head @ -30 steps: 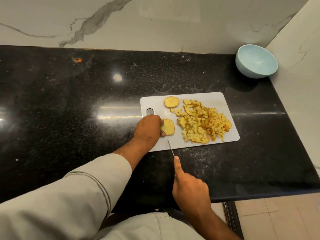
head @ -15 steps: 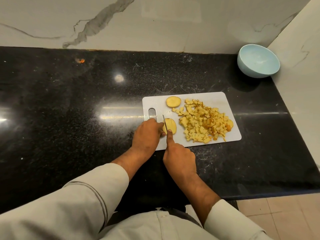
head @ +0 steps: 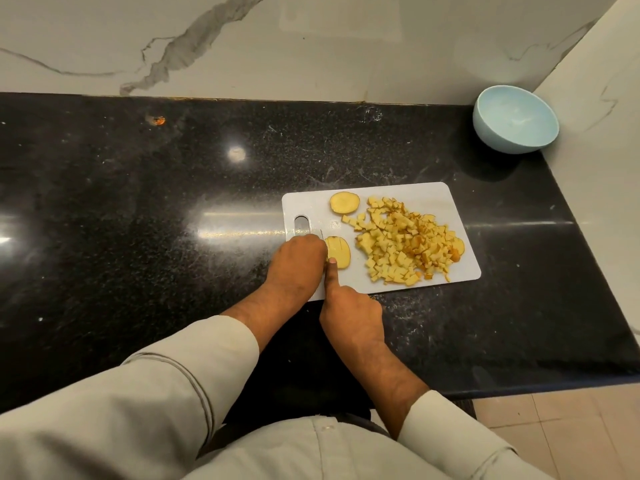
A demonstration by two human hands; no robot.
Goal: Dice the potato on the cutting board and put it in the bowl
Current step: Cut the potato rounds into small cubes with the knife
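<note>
A white cutting board (head: 433, 199) lies on the black counter. A heap of diced potato (head: 405, 240) covers its right half. One round potato slice (head: 344, 202) lies near the board's far edge. A second potato slice (head: 339, 252) sits near the left side, with cut lines showing in it. My left hand (head: 298, 265) holds that slice at its left edge. My right hand (head: 349, 306) grips a knife (head: 322, 235), index finger stretched along the blade's spine, the blade down at the slice's left side. The pale blue bowl (head: 516, 119) stands empty in the far right corner.
The black stone counter (head: 138, 220) stretches wide to the left of the board. A marble wall runs along the back and another closes the right side beside the bowl. The counter's front edge lies just before me, with tiled floor (head: 571, 431) below right.
My right hand brought the knife forward from the counter's front edge onto the board, and the blade came down at the left side of the slice my left hand holds.
</note>
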